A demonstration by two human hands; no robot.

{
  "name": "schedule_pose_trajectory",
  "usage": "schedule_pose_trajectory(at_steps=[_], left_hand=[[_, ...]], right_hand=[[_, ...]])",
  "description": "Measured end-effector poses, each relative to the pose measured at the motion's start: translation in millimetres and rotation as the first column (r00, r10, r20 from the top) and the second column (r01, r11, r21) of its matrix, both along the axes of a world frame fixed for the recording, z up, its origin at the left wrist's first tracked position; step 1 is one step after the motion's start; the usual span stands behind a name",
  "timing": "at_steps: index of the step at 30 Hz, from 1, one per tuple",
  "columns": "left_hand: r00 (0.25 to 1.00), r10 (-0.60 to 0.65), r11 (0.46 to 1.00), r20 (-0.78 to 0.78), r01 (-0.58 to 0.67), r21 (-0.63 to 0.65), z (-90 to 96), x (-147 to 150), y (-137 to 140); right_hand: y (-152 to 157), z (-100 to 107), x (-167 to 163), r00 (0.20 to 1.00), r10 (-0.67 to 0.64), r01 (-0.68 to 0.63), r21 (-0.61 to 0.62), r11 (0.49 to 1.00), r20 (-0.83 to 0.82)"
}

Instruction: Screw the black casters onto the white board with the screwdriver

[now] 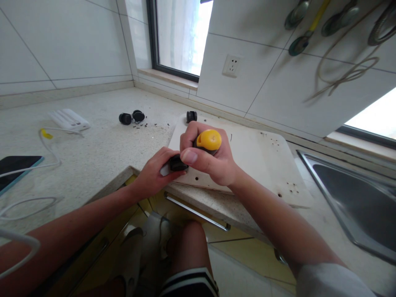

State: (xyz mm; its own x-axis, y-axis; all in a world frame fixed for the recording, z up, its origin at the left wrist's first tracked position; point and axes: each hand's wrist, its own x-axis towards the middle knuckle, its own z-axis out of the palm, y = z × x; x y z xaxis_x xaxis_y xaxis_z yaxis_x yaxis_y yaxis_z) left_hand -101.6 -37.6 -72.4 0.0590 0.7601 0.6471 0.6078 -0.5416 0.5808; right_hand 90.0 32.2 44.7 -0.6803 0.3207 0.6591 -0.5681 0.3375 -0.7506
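My right hand (213,161) is wrapped round the dark grip of a yellow-capped screwdriver (210,140), held with its butt end up toward me; its shaft and tip are hidden. Close by on the left, my left hand (156,171) pinches a black caster wheel (178,163) at the near left corner of a white board (256,165). Another caster wheel (192,116) stands at the board's far left corner. Screw holes show near the board's right corners. Two loose casters (132,117) lie on the counter, with several small dark screws (147,125) scattered beside them.
To the right is a steel sink (355,198). On the left of the counter (102,152) lie a white power bank (69,119), a phone (18,171) and white cables. A drawer handle (198,211) runs below the counter's front edge. Wall socket (232,66) behind.
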Motion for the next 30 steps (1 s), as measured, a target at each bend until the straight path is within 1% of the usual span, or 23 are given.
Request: schedule_pose_trajectory(at_steps=[5,8,10,16,19,21,22,24,25,26,27,28,30], left_hand=[[1.0,-0.009,0.999,-0.002,0.009,-0.041,-2.9,-1,1],[1.0,-0.018,0.997,0.018,0.019,-0.072,-2.7,-1,1],[0.999,-0.024,0.995,0.028,0.027,-0.094,-1.0,0,1],[1.0,-0.016,0.993,0.022,0.019,-0.112,5.3,2,-2],[1.0,-0.008,0.998,-0.004,0.008,-0.068,5.2,3,-2],[1.0,0.001,1.0,-0.025,-0.001,-0.017,4.3,3,-2],[0.999,0.004,1.0,-0.035,-0.004,-0.001,4.0,3,-1],[0.999,0.008,1.0,-0.046,-0.008,0.008,3.4,2,-1],[0.999,0.01,1.0,-0.049,-0.01,0.007,3.2,2,-1],[0.999,0.012,1.0,-0.051,-0.012,0.004,2.9,2,-1],[0.999,0.013,1.0,-0.051,-0.013,0.002,2.5,1,-1],[0.999,0.011,1.0,-0.05,-0.011,-0.004,2.0,1,-1],[0.999,0.0,1.0,-0.036,-0.001,-0.015,0.9,0,0]], right_hand=[[7,12,5,0.999,0.034,-0.035,0.038,0.999,0.034],[5,21,11,0.997,0.075,-0.077,0.047,0.996,0.031],[3,26,13,0.995,0.095,-0.097,0.077,0.992,0.033],[-5,32,15,1.0,0.024,-0.025,0.188,0.982,0.009],[-6,39,22,0.991,0.043,-0.063,0.158,0.985,0.127],[-5,45,29,0.971,0.02,-0.049,0.115,0.992,0.239],[-5,49,33,0.961,-0.003,-0.03,0.117,0.993,0.275],[-5,56,38,0.948,-0.073,0.012,0.193,0.981,0.31],[-6,59,41,0.941,-0.126,0.042,0.261,0.964,0.315],[-8,63,42,0.929,-0.195,0.08,0.344,0.936,0.315],[-11,65,43,0.905,-0.286,0.13,0.436,0.891,0.314],[-15,68,44,0.869,-0.391,0.189,0.529,0.828,0.302],[-26,71,44,0.765,-0.595,0.294,0.689,0.663,0.245]])
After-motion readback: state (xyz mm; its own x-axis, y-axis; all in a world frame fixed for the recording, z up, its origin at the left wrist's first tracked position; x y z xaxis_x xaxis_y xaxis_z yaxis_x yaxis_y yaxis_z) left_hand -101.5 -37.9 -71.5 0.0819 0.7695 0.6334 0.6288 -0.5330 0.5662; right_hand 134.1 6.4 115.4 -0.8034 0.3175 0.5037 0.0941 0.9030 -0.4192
